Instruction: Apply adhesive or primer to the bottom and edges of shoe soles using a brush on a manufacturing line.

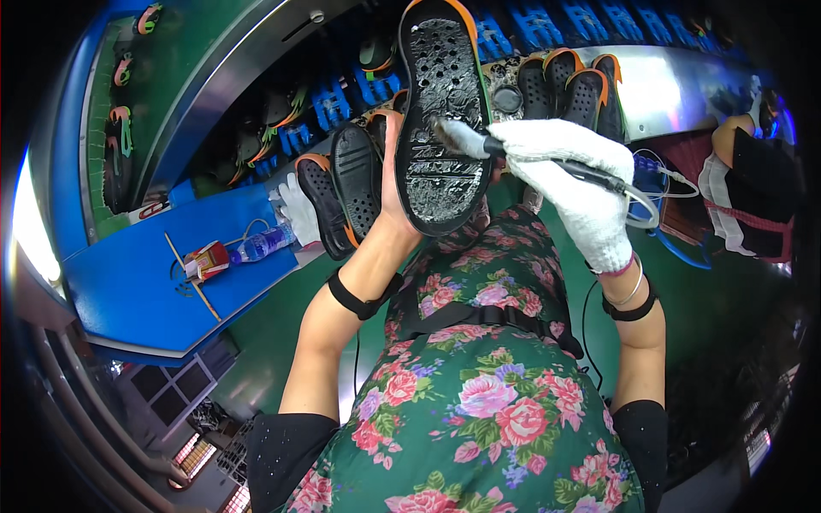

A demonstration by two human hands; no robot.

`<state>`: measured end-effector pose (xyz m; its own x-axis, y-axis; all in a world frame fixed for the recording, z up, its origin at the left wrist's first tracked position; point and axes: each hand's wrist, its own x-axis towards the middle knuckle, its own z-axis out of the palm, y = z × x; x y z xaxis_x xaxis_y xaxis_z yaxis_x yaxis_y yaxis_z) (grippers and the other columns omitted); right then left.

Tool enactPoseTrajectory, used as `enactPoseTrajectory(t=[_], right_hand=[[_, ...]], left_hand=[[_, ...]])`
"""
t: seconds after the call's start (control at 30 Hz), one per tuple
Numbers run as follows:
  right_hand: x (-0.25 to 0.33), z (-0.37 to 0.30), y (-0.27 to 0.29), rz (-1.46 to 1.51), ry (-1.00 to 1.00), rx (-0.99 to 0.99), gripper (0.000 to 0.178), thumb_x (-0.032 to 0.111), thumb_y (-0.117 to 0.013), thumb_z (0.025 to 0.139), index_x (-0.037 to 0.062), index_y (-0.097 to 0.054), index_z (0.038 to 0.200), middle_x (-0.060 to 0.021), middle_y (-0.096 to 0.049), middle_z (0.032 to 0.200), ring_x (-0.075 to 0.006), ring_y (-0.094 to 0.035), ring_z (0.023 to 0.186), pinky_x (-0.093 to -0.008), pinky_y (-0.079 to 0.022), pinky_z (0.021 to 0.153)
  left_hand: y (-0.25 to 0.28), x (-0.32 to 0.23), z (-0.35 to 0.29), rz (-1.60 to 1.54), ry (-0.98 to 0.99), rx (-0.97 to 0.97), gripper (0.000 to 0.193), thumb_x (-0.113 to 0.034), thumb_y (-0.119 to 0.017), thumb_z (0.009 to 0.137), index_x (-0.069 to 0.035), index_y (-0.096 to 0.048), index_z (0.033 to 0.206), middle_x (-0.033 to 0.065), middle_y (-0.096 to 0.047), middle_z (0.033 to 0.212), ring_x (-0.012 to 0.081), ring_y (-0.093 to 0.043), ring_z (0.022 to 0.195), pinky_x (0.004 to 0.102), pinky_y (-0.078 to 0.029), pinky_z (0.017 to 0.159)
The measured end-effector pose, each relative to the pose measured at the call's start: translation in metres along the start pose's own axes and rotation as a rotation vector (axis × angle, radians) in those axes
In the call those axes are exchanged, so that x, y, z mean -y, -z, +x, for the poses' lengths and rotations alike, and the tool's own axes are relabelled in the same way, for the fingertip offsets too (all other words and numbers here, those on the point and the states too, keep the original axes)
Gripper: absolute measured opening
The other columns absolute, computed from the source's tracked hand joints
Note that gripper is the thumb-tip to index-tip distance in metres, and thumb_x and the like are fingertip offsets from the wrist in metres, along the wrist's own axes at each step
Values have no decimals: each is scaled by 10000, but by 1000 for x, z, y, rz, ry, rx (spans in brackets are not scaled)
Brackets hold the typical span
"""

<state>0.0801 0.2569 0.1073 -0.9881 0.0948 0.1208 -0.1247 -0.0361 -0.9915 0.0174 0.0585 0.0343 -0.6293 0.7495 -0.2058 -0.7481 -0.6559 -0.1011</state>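
Note:
My bare left hand [395, 184] is closed around a black shoe sole [440, 184], its thumb along the left edge and its other fingers mostly hidden behind. The sole has an orange and green rim, and its inner face, dotted with holes, looks wet and shiny. In a white knitted glove, my right hand [569, 167] grips a brush [496, 147] with a dark handle and a pale hose behind it. The bristles touch the middle of the sole. Two more soles [357, 181] lean to the left, and several others [586, 98] stand behind to the right.
On the blue table [128, 291] at left lie a plastic bottle [261, 244], a red and yellow box [208, 261] and a thin stick [192, 278]. White gloves [297, 209] hang beside them. Shoes with blue pieces line the far conveyor. Another person [744, 171] sits at right.

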Motion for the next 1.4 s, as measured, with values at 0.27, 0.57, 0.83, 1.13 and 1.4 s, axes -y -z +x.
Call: enactPoseTrajectory(t=[0.27,0.57,0.83,1.13,1.4], right_hand=[[2,-9,-15,-596,539,97,300,-26,-747,769,23,-765,1064,-150,-760,1105,-299,-728,949,-378,-576,834],[12,-33,-24,408,-211,-148,189,-11,-640,857,-64,-745,1005,-211,-753,1100,-224,-735,943,-316,-593,842],[10,-41,-21,-96,80,-49,140,-49,-726,836,-49,-760,972,-156,-770,1039,-192,-735,928,-298,-578,818],[2,-44,-10,-48,106,91,148,-16,-799,798,10,-790,943,-121,-782,948,-200,-755,883,-310,-595,807],[9,-33,3,18,36,129,78,-38,-757,795,4,-766,861,-163,-774,959,-248,-749,885,-345,-591,807]], left_hand=[[-12,34,3,302,-225,-202,927,-820,-413,916,-99,-473,1495,215,-603,1377,406,-617,1236,539,-509,1066],[-12,39,16,101,-155,52,1154,-905,-408,834,13,-367,1531,277,-584,1356,382,-613,1218,527,-520,1032],[-9,31,20,234,-86,167,1117,-892,-399,854,14,-401,1507,289,-589,1335,389,-645,1157,504,-567,958],[-16,25,17,181,-49,145,1135,-891,-389,858,33,-368,1516,275,-612,1290,401,-669,1056,530,-546,972],[-4,23,8,187,-75,65,1065,-867,-348,896,-18,-370,1537,199,-477,1486,429,-616,1172,556,-541,974]])
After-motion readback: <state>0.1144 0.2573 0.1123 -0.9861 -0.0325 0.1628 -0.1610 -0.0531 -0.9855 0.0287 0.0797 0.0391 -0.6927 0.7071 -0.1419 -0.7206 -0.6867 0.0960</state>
